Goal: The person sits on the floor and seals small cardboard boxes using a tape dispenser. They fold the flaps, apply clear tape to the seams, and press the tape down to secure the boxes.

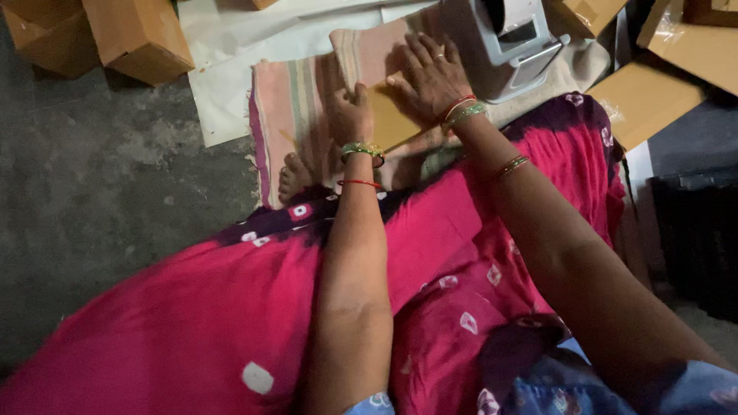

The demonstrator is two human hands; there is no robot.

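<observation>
Pressing a flat cardboard sheet (392, 119) onto the striped mat (288, 115) on the floor, just before the grey machine (507, 46). My right hand (430, 77) lies spread, palm down on it; my left hand (351, 115) curls loosely at its near edge. Looks light, stiff, creasable; best held by the edges.

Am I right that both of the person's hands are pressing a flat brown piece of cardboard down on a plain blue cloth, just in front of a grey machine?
Not quite. The head view shows the left hand and right hand on the flat brown cardboard in front of the grey machine, but the cloth is striped in pink and pale colours, not plain blue.
</observation>
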